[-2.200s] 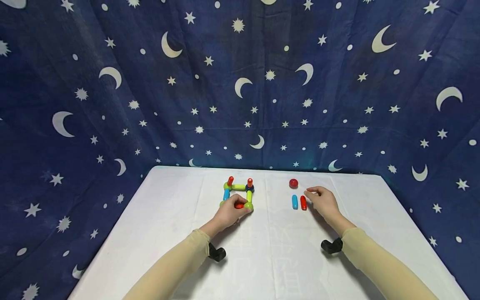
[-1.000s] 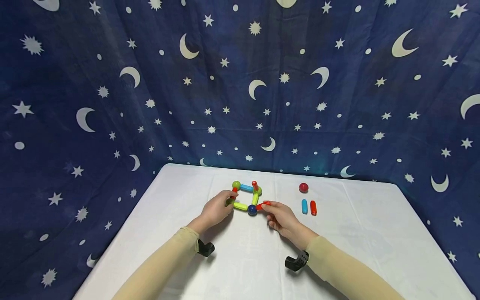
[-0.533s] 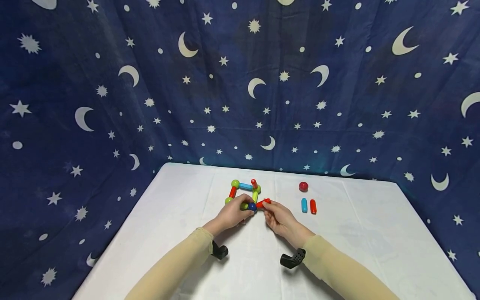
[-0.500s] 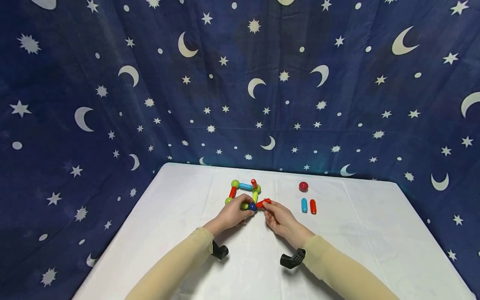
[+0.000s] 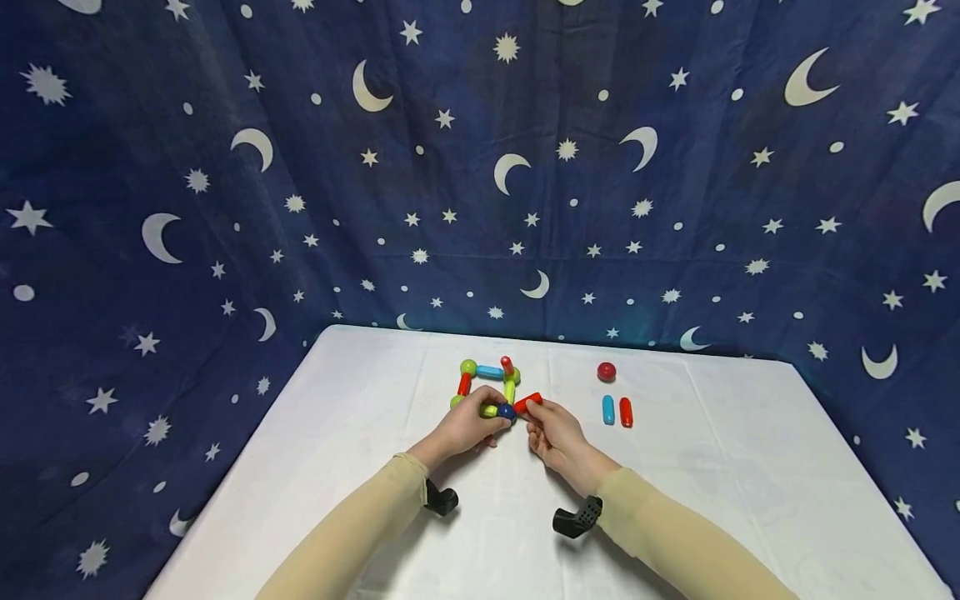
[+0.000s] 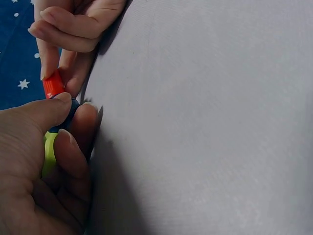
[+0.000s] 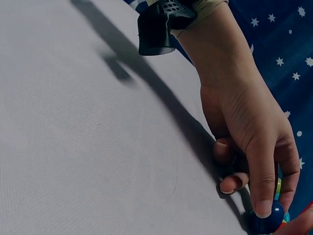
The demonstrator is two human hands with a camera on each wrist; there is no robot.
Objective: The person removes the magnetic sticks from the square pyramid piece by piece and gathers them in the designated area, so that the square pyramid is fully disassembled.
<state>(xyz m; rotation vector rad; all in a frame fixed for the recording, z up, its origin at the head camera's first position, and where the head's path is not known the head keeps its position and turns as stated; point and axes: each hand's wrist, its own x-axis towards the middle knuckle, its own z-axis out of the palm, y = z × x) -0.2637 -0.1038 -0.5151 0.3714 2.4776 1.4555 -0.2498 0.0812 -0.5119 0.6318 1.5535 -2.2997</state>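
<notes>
A square of magnetic sticks and balls lies on the table, with light green balls at its other corners. My left hand pinches the dark blue ball at the near right corner; the left wrist view shows thumb and fingertips on it. Between thumb and finger, my right hand holds a red stick, one end against the blue ball. Whether they are joined, I cannot tell. Another red stick stands up from the far right corner. The left hand partly covers the near light green stick.
To the right of the square lie a loose red ball, a blue stick and a red stick. A white cloth covers the table. Behind hangs a dark blue curtain with moons and stars.
The square has been turned, bringing the blue ball to the near right. My right hand has come left from the loose pieces onto the red stick. My left hand has shifted to the blue ball.
</notes>
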